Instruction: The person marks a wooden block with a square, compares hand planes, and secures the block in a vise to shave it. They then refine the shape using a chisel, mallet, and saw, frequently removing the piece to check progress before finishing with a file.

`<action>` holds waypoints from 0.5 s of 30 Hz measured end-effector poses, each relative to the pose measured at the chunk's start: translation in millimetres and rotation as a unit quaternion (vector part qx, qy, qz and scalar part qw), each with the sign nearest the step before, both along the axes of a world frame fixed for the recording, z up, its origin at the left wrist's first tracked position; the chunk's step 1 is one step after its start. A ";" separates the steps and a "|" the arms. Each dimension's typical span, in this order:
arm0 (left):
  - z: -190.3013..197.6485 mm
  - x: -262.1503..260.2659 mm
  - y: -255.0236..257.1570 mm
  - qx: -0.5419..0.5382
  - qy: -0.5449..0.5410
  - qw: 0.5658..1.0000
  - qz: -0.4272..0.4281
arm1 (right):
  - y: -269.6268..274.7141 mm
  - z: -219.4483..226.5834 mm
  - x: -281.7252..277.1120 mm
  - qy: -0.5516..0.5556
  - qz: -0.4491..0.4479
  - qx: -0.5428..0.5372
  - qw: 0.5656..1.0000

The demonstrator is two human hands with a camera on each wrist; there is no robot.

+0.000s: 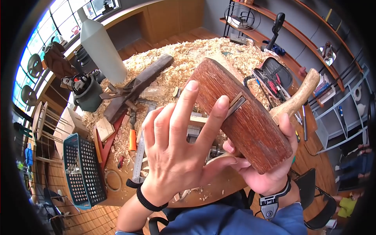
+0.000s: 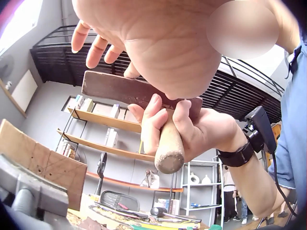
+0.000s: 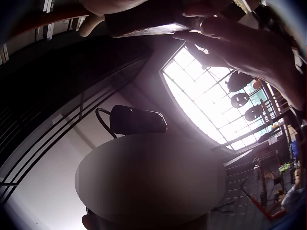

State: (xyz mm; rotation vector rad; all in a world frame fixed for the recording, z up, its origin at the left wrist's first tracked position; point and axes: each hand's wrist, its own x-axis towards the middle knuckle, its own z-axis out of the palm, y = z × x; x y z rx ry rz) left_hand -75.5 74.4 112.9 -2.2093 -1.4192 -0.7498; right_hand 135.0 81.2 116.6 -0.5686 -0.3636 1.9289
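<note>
A wooden hand plane (image 1: 244, 117) is held up with its reddish-brown sole facing the head camera and a slot with a metal blade (image 1: 237, 106) across its middle. My right hand (image 1: 270, 178) grips the plane from beneath at its near end, fingers wrapped round the pale rounded handle (image 2: 170, 143) in the left wrist view. My left hand (image 1: 176, 145) spreads over the left side of the plane, fingers straight, back of the hand upward. Its index fingertip lies right at the blade slot, and its middle fingertip overlaps the sole's left edge. In the right wrist view the plane (image 3: 144, 21) is dark.
Wood shavings (image 1: 184, 51) cover much of the workbench. Around them are a dark wooden plane (image 1: 143, 84), a white bottle (image 1: 102, 49), a green pot of tools (image 1: 88, 98), a perforated basket (image 1: 82, 172), a metal ruler (image 1: 139, 158) and a tool case (image 1: 274, 74).
</note>
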 end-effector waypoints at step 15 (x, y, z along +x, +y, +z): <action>-2.7 1.1 -1.1 -0.009 -0.003 1.000 -0.006 | -8.6 5.3 2.0 0.067 0.002 -0.027 0.997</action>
